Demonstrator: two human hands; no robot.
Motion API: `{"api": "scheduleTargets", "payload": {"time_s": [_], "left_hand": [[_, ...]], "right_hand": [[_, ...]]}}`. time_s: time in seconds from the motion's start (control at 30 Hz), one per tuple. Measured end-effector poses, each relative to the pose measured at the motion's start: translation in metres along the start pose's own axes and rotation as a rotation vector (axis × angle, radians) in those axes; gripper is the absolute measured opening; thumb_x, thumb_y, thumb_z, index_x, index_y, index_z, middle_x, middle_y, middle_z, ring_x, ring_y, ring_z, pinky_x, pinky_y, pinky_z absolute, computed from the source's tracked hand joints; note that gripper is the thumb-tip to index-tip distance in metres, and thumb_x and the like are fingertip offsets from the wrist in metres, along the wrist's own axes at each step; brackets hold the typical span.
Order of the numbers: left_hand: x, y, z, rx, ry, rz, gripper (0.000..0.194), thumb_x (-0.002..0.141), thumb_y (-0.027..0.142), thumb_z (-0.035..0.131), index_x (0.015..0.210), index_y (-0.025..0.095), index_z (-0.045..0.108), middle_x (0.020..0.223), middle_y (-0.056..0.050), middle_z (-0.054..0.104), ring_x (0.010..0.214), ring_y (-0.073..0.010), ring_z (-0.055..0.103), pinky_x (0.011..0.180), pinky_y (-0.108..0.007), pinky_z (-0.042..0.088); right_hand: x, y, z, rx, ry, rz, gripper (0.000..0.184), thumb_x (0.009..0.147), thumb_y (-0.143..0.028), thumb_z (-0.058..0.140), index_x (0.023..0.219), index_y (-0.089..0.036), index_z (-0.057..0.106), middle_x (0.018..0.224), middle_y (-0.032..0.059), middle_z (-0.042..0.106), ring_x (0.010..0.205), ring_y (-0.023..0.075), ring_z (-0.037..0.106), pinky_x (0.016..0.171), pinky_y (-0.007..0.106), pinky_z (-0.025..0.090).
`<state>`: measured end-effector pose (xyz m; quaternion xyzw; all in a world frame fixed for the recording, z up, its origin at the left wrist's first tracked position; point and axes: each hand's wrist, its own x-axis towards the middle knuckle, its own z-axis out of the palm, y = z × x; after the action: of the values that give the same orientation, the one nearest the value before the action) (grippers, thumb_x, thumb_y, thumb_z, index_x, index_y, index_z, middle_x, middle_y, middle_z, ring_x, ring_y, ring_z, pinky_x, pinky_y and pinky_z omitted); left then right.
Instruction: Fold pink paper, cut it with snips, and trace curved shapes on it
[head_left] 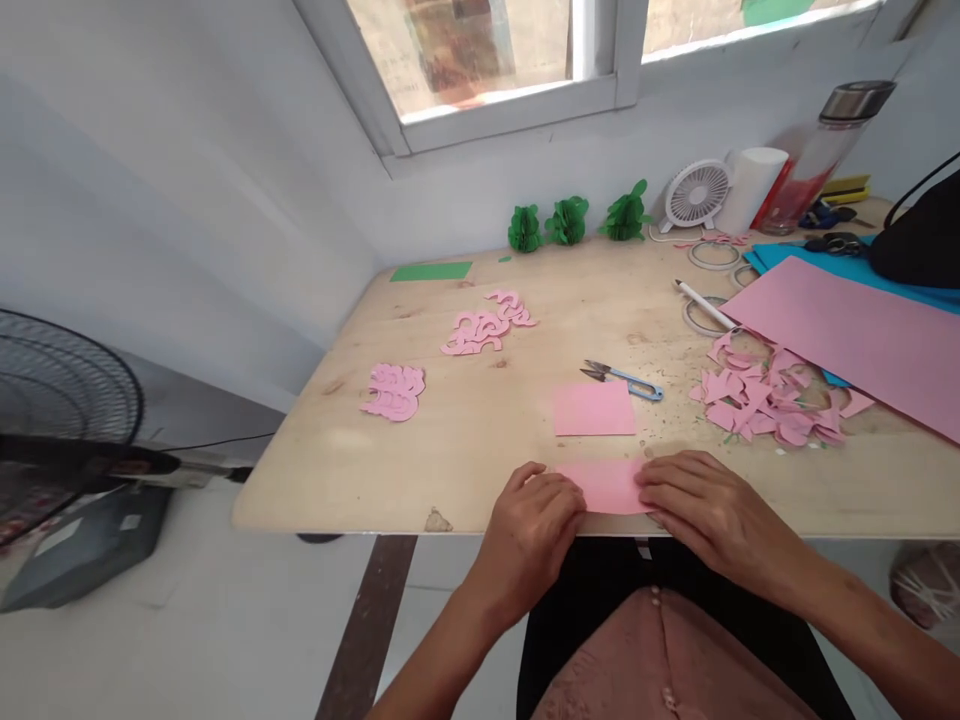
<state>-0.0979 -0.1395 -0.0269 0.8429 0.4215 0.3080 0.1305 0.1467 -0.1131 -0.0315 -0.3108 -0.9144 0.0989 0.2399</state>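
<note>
- Holding the near pink sheet (609, 487) by both ends, on the person's side of the blue snips (637, 385).
- Gripping its left end with the left hand (534, 515), fingers curled, nearer the person than the snips and off to their left.
- Gripping its right end with the right hand (701, 505), fingers bent and close together, nearer the person than the snips and off to their right; cannot make out the thumbs.
- Can see a second pink sheet (592, 412) flat on the table (465, 470), just on the near side of the snips.
- Can see pink scraps (757, 395) heaped right of the snips, and a white pen (705, 303) beyond and to their right.
- Can see curved pink cutouts (487, 327) left of the snips, and a scalloped pink pile (394, 391) farther left of them.
- Can spot three green paper shapes (566, 221) well beyond the snips, against the wall.
</note>
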Motion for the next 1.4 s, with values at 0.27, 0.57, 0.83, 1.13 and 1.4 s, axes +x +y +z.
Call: {"api": "scheduleTargets", "payload": {"time_s": [0.27, 0.57, 0.83, 1.13, 1.4], "left_hand": [[-0.005, 0.000, 0.011, -0.085, 0.092, -0.174, 0.013, 0.090, 0.014, 0.047, 0.093, 0.021, 0.057, 0.079, -0.001, 0.067, 0.074, -0.0137, 0.062, 0.078, -0.033, 0.049], [-0.036, 0.026, 0.038, 0.231, 0.277, -0.094, 0.035, 0.082, 0.010, 0.052, 0.114, 0.022, 0.058, 0.125, -0.009, 0.062, 0.131, -0.0279, 0.044, 0.108, -0.054, 0.031], [-0.041, 0.014, 0.053, 0.342, 0.030, -0.035, 0.048, 0.085, 0.030, 0.056, 0.131, 0.019, 0.050, 0.144, -0.011, 0.045, 0.139, -0.0297, 0.030, 0.114, -0.057, 0.014], [-0.040, 0.017, 0.056, 0.408, -0.008, -0.093, 0.054, 0.085, 0.037, 0.057, 0.136, 0.023, 0.046, 0.147, -0.009, 0.041, 0.139, -0.0298, 0.030, 0.115, -0.056, 0.011], [-0.040, 0.015, 0.059, 0.419, -0.004, -0.088, 0.054, 0.085, 0.038, 0.058, 0.136, 0.023, 0.047, 0.147, -0.007, 0.041, 0.139, -0.0292, 0.030, 0.116, -0.056, 0.006]], "right_hand": [[-0.006, -0.011, 0.016, 0.054, 0.123, 0.205, 0.009, 0.091, -0.016, 0.051, 0.089, -0.018, 0.060, 0.088, 0.0059, 0.068, 0.087, 0.0191, 0.061, 0.080, 0.036, 0.044], [0.005, -0.012, 0.024, -0.016, 0.143, 0.316, 0.014, 0.090, -0.020, 0.049, 0.078, -0.019, 0.056, 0.069, 0.0032, 0.058, 0.070, 0.0180, 0.054, 0.066, 0.032, 0.038], [0.009, -0.011, 0.023, -0.031, 0.166, 0.298, 0.010, 0.089, -0.018, 0.052, 0.079, -0.019, 0.054, 0.068, 0.0028, 0.055, 0.068, 0.0178, 0.050, 0.065, 0.032, 0.037], [0.006, -0.010, 0.026, -0.098, 0.292, 0.202, 0.036, 0.083, -0.013, 0.058, 0.119, -0.016, 0.055, 0.111, 0.0145, 0.064, 0.103, 0.0270, 0.058, 0.087, 0.043, 0.047], [0.000, -0.012, 0.029, -0.098, 0.197, 0.074, 0.036, 0.082, -0.012, 0.059, 0.118, -0.018, 0.062, 0.113, 0.0103, 0.068, 0.111, 0.0286, 0.057, 0.089, 0.048, 0.047]]}}
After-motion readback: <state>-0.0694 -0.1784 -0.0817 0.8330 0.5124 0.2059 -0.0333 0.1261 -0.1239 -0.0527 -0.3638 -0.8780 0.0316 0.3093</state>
